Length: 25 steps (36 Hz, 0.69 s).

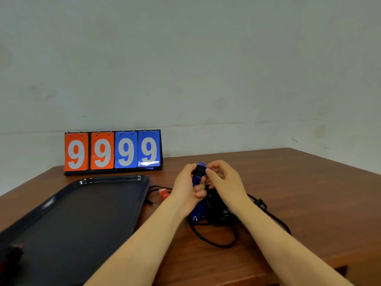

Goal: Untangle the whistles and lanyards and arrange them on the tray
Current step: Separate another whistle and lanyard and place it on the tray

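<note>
Hands meet at frame centre: my left hand point(186, 187) and right hand point(221, 178) both pinch a blue whistle point(198, 176) wrapped in black lanyards point(218, 213) above the surface point(288, 182). Tray point(72, 219) lies lower left; a red whistle point(164, 193) lies beside it.

Flip scoreboard point(113, 152) stands at back of brown wooden table point(288, 182), against pale wall point(185, 58). Two orange cards left, two blue cards right, all showing 9. Black base, metal rings on top.
</note>
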Tool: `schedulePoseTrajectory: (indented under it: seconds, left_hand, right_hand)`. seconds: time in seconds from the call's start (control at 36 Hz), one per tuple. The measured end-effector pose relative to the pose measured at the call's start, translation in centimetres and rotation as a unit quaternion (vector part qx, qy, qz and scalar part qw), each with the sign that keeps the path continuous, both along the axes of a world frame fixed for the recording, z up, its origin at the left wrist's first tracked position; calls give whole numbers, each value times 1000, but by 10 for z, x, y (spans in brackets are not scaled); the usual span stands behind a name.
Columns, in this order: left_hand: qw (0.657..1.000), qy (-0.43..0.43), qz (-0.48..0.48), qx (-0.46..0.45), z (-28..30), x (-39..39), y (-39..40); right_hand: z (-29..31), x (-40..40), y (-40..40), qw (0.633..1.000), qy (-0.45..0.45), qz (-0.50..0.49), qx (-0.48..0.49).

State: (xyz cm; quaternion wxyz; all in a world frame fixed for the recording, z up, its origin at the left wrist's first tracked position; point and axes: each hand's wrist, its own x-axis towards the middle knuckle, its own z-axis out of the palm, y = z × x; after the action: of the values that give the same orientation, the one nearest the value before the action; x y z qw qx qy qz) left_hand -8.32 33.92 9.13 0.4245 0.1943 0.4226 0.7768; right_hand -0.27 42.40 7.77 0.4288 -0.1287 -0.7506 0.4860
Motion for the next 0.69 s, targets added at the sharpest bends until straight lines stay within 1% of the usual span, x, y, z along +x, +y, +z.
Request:
schedulePoseTrajectory:
  seconds: [0.14,0.28,0.36,0.5,0.58,0.64,0.69]
  left_hand:
    - [1000,13,11,-6,-2,-1,4]
    - [1000,4,5,18,1,2,2]
    - [1000,15,-1,19,2,2,3]
    - [991,125,18,-34,1,6,4]
    - [978,179,65,-87,6,12,3]
    - [966,224,93,-90,6,13,2]
    - [950,285,108,-67,2,10,1]
  right_hand:
    - [2,1,-1,1000,1,-13,3]
    - [3,3,-3,1000,5,20,21]
    - [2,3,-2,1000,10,13,24]
    - [3,1,1,1000,28,-12,-2]
    - [2,1,3,999,32,-9,-1]
    - [2,2,3,999,38,-10,5]
    - [2,3,3,999,43,-11,11]
